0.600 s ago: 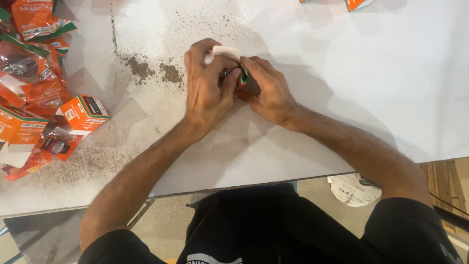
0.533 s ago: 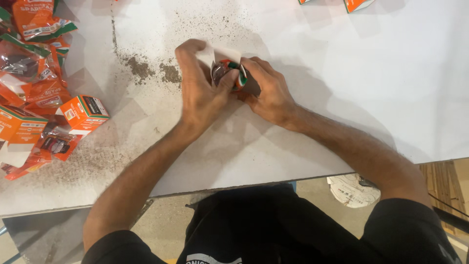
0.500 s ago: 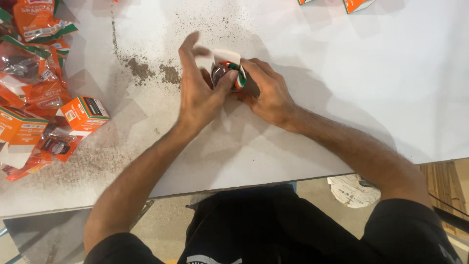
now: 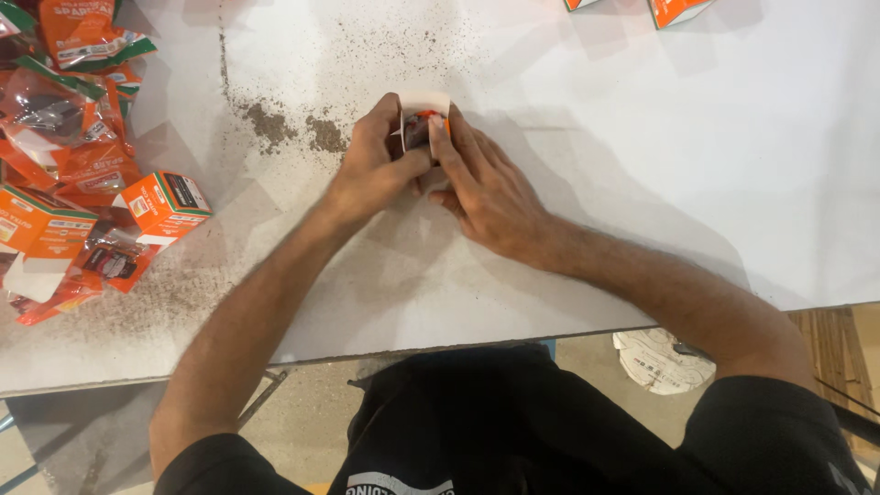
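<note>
A small open carton, white inside with an orange edge, rests on the white table near its middle. A dark packet with orange print sits in its mouth. My left hand grips the carton from the left side. My right hand holds it from the right, with the index finger pressing on the packet at the opening. Both forearms reach in from the near edge.
A heap of orange cartons and clear orange packets lies at the left. Dark powder stains mark the table left of my hands. More orange cartons sit at the far edge. A white shoe is on the floor.
My left hand shifted from covering the carton's top to gripping its side. The carton's white flap now stands open, and my right finger has pushed the packet into the opening.
</note>
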`<state>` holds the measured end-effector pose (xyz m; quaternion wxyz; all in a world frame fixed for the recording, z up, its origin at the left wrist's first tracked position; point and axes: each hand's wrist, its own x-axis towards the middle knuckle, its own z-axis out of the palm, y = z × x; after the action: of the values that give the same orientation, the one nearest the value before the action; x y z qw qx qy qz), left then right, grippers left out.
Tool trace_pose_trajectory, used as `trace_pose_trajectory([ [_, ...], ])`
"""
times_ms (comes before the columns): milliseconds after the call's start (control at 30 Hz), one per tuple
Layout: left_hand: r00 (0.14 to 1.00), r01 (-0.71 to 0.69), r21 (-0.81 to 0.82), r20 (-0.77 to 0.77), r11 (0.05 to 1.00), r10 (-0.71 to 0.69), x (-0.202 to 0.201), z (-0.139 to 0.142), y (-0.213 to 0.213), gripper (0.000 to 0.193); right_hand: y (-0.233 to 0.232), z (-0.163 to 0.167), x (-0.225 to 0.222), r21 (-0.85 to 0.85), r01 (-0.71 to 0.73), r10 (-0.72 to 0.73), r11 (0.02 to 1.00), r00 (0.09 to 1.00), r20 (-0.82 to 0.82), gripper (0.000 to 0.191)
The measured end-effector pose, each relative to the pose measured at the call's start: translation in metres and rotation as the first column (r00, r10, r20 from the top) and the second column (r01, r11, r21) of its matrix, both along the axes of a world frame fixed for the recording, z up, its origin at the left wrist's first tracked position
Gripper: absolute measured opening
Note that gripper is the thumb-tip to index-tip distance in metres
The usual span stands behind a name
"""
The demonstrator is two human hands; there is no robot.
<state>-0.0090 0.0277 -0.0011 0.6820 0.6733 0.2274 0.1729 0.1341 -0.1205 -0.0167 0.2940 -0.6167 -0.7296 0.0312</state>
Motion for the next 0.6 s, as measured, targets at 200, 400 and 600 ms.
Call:
trace_pose_trajectory([
  [200, 0.999, 0.03, -0.294, 0.042, 0.955, -0.018, -0.012, 0.009, 0.014, 0.02, 0.002, 0.0, 0.0, 0.022, 0.066, -0.069, 0.998, 0.987, 0.143, 0.066],
  [400, 0.997, 0.01, 0.095, -0.075, 0.995, -0.003, -0.002, 0.006, 0.007, 0.008, 0.008, 0.008, 0.002, 0.124, 0.047, -0.046, 0.991, 0.999, -0.012, 0.037],
  [600, 0.984, -0.162, 0.718, 0.17, 0.677, 0.055, -0.016, -0.006, -0.011, 0.032, 0.009, 0.01, 0.004, 0.085, 0.08, -0.071, 0.993, 0.992, -0.107, 0.044],
])
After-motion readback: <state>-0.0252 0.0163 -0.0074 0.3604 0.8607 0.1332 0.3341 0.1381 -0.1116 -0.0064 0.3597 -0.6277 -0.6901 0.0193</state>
